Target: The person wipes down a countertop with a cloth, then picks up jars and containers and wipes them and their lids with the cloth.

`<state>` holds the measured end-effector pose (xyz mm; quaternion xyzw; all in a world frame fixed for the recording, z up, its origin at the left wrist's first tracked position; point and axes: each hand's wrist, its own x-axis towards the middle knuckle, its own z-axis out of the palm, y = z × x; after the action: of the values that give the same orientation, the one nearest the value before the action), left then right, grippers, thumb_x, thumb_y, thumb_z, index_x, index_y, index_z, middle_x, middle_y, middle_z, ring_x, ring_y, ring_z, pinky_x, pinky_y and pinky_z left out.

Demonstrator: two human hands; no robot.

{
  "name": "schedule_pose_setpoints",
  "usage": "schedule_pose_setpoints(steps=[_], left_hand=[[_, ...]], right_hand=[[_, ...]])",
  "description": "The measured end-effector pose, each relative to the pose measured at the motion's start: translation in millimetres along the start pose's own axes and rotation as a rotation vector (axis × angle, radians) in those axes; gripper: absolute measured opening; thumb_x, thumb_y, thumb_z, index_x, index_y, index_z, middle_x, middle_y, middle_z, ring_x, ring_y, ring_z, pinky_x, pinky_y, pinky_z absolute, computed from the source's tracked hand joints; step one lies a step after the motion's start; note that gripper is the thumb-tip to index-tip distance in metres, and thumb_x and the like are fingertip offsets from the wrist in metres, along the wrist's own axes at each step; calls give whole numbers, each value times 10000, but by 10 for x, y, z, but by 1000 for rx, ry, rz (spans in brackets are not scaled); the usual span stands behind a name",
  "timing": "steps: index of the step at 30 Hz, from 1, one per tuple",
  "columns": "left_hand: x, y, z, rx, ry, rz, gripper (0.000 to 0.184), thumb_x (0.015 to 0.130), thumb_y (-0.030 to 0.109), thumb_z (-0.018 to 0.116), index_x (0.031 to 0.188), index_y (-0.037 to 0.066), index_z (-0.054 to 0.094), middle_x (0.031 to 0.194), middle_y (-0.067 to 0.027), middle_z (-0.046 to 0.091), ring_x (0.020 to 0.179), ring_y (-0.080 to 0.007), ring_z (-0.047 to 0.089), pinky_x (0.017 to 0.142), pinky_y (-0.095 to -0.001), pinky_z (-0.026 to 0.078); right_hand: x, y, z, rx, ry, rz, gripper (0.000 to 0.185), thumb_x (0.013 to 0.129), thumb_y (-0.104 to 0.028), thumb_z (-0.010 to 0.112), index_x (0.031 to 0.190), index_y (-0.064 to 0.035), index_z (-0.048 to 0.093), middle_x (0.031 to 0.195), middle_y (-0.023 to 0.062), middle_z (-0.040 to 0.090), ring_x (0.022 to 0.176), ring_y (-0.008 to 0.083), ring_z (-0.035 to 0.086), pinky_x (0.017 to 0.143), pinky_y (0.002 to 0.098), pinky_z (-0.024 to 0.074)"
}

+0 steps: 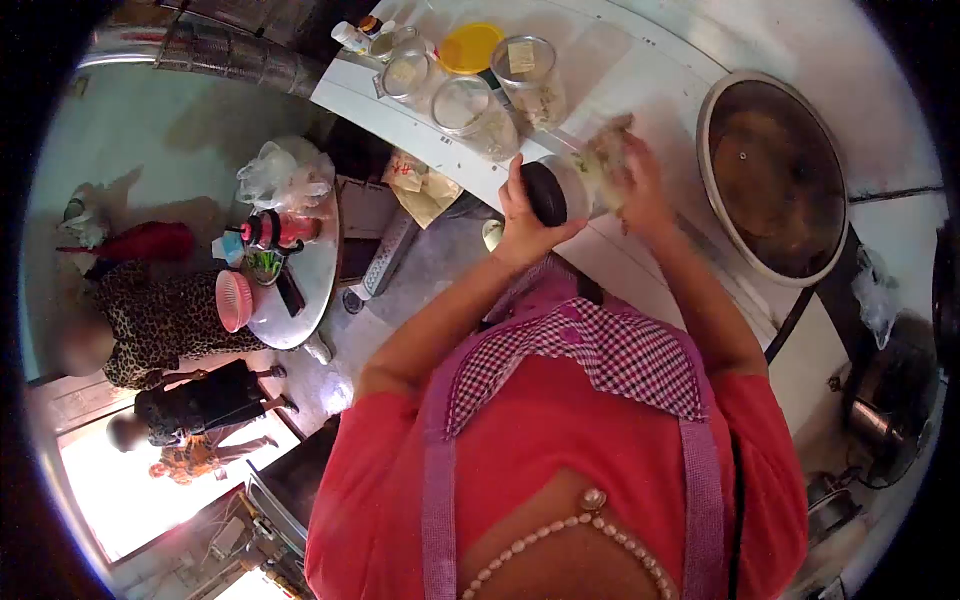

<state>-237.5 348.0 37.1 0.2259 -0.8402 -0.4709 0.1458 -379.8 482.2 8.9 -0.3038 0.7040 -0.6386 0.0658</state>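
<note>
My left hand is wrapped round a clear jar near its black lid. The jar lies on its side over the white counter, lid end toward the left. At its other end my right hand is smeared by motion, so its grip cannot be made out. Close to those fingers is a blurred tan and greenish clump, of a kind I cannot tell. Beyond my hands stand clear containers, one with a paper label on top and another beside it.
A yellow lid and small bottles are at the counter's far end. A large round pan of brown contents is to the right. On the left, a round table holds plastic bags and a pink basket; people are near it.
</note>
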Motion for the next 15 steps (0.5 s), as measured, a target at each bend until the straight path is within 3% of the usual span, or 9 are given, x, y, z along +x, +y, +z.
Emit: schedule_pose_setpoints(steps=[2,5,6,9,11,12,15], left_hand=[[-1,-420,202,-231,4,42,1245,525,280,872,1426,93,34,1261,-222,281,1188,-364,310,1032,-435,307],[111,-670,281,369,-31,477,1237,509,278,879,1396,84,39,1295,-214,252,1238,-334,261,1031,-415,303],[7,-766,365,-26,-23,259,1221,519,266,876,1391,84,41,1289,-208,265,1248,-323,248,1031,-410,299],[-93,-512,231,-397,-65,-183,1088,579,209,856,1322,89,71,1170,-160,392,1134,-281,381,929,-370,400],[-69,-287,177,-710,-91,-308,1021,596,198,851,1275,95,96,1114,-144,430,1034,-264,460,847,-349,457],[-48,-115,55,-668,-174,-468,950,614,210,844,1219,106,120,1074,-130,459,920,-239,524,756,-315,489],[6,76,-11,-856,-156,-706,904,660,212,812,1222,121,109,1042,-107,501,933,-240,544,753,-351,492]], right_hand=[[-13,-266,139,-486,-96,-519,509,768,-300,660,1187,-33,544,1269,154,503,1178,329,470,984,468,343],[-140,-680,200,-556,-426,-551,530,740,-361,657,1171,-68,559,1307,91,474,1235,326,407,1025,491,261],[-143,-626,175,-592,-430,-511,512,726,-345,653,1158,-83,567,1329,46,454,1246,308,398,1034,493,243],[-120,-157,2,-732,-212,-423,518,713,-289,649,1175,-75,549,1322,72,450,1255,330,379,1034,511,243],[-5,23,-79,-492,-69,-335,530,702,-237,644,1192,-68,530,1339,95,430,1257,351,369,1039,537,222],[13,82,-87,-373,4,-290,539,696,-211,642,1200,-64,520,1348,106,419,1258,361,364,1041,550,211],[-6,80,-23,-543,-36,-350,554,705,-172,638,1228,-62,489,1379,145,370,1272,388,322,1057,580,163]])
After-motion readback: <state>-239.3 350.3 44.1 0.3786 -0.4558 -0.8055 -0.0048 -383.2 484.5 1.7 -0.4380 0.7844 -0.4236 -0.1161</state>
